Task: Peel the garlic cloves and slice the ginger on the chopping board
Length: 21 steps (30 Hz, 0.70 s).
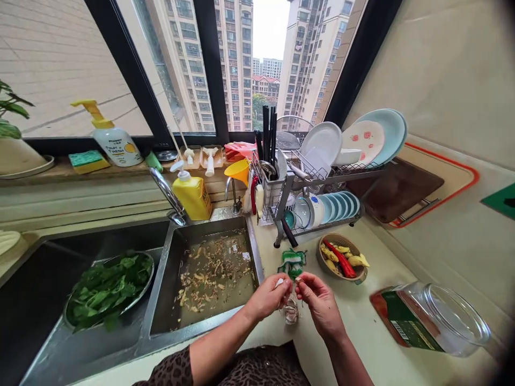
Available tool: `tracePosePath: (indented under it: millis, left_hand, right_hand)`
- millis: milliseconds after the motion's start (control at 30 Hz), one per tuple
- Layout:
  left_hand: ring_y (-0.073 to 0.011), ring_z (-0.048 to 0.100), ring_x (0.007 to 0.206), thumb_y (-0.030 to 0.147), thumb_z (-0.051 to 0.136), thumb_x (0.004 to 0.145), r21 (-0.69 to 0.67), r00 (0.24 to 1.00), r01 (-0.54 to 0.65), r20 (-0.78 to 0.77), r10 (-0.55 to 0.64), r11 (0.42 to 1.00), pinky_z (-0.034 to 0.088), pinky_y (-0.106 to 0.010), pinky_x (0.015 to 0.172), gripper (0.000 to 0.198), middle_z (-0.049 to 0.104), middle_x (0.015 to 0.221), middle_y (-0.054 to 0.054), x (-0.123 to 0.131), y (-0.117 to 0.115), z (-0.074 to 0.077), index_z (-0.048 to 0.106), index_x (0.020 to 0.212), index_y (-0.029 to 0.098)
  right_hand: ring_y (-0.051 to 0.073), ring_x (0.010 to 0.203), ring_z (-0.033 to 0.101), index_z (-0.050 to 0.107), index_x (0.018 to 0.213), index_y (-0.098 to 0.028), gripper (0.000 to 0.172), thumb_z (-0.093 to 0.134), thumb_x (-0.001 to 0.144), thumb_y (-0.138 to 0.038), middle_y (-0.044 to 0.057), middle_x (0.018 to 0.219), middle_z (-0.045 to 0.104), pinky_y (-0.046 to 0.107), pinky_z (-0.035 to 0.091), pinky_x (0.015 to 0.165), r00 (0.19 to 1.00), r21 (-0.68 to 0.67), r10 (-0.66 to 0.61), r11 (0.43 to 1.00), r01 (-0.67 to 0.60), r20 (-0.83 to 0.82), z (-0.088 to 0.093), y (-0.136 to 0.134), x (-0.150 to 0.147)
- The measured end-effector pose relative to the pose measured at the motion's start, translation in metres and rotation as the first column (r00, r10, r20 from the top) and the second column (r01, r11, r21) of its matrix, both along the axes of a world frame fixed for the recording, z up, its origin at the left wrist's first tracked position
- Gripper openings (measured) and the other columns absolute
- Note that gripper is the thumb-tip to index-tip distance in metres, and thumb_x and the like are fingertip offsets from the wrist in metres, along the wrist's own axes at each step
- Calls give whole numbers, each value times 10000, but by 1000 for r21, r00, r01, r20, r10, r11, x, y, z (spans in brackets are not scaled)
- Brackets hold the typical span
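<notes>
My left hand (269, 297) is closed around a small white piece that looks like a peeled garlic clove (279, 282). Close beside it, my right hand (321, 304) pinches a small brownish bit (298, 280) between thumb and fingers; it looks like garlic skin or a root end, but is too small to be sure. Just below both hands, a garlic bulb (291, 312) in papery, purplish-white skin lies on the counter. A green and white scrubbing cloth (292, 261) sits right behind my fingertips.
Left of my hands, the right sink basin (254, 252) holds cloudy water with floating scraps. Leafy greens (116, 287) fill a bowl in the other basin. A basket (322, 262) of ginger and red chillies, a glass jar (454, 316) on its side and a dish rack (285, 201) stand nearby.
</notes>
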<state>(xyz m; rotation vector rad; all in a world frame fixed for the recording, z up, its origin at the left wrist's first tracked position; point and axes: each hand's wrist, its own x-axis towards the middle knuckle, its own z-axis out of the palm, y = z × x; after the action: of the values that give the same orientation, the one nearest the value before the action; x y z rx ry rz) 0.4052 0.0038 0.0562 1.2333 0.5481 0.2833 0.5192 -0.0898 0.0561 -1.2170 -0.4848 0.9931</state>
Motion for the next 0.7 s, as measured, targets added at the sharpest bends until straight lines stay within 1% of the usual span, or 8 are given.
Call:
tracePosePath:
  millis: [67, 167, 267, 367, 433, 533, 633, 700]
  left_hand:
    - [-48, 314, 370, 562, 473, 765, -55, 997, 63, -30, -64, 997, 225, -190, 373, 415, 386, 458, 69, 1, -3, 3, 446, 619, 175]
    - [-50, 314, 362, 564, 475, 751, -152, 994, 96, -38, -103, 984, 195, -187, 363, 412, 385, 441, 67, 3, -4, 9, 446, 612, 177]
    - [-49, 324, 369, 550, 488, 743, -160, 990, 134, -11, -138, 978, 202, -185, 364, 402, 394, 449, 62, 4, -3, 11, 453, 610, 173]
    - [-47, 331, 375, 543, 487, 742, -159, 986, 168, 5, -170, 973, 214, -180, 361, 396, 406, 466, 60, 5, -2, 9, 443, 610, 173]
    - [-44, 335, 377, 539, 493, 736, -202, 982, 185, 16, -186, 962, 216, -174, 358, 388, 411, 476, 63, 4, -1, 5, 430, 619, 175]
    - [-44, 345, 361, 524, 488, 746, -291, 978, 210, 58, -202, 933, 221, -177, 356, 373, 415, 464, 71, 2, 1, 0, 418, 628, 177]
    - [-45, 345, 336, 483, 489, 757, -341, 975, 222, 101, -199, 914, 222, -186, 356, 344, 424, 443, 71, -1, 3, -2, 418, 620, 176]
    - [-42, 333, 325, 444, 496, 749, -354, 982, 189, 95, -166, 916, 210, -188, 353, 316, 424, 427, 70, -2, 3, -2, 420, 603, 174]
  right_hand:
    - [141, 666, 579, 706, 806, -215, 199, 768, 654, -326, 6, 740, 672, 259, 476, 630, 994, -12, -27, 1000, 28, 105, 0, -1, 1]
    - [188, 755, 607, 720, 793, -219, 177, 753, 666, -338, 30, 791, 694, 318, 492, 728, 973, -13, -28, 999, 32, 229, -3, -2, 1]
    - [202, 777, 614, 726, 803, -224, 147, 725, 700, -329, 41, 813, 691, 329, 494, 741, 932, 1, -3, 1000, 3, 362, -3, -4, 3]
    - [195, 765, 615, 722, 813, -229, 98, 674, 760, -296, 47, 809, 682, 310, 490, 718, 843, -10, 77, 996, -85, 532, 4, -4, 9]
    - [189, 752, 616, 713, 808, -227, 89, 641, 792, -277, 47, 801, 680, 298, 485, 703, 768, -26, 124, 990, -139, 628, 10, -4, 13]
    - [179, 739, 618, 698, 811, -216, 97, 610, 818, -259, 47, 797, 678, 282, 485, 692, 694, -26, 153, 981, -190, 704, 16, -1, 16]
    - [169, 720, 621, 691, 815, -212, 98, 598, 826, -242, 42, 785, 677, 269, 486, 678, 658, -20, 172, 973, -232, 733, 19, 4, 15]
    - [167, 716, 623, 693, 815, -216, 94, 600, 823, -229, 38, 780, 681, 265, 487, 675, 643, -9, 166, 971, -241, 748, 20, 7, 12]
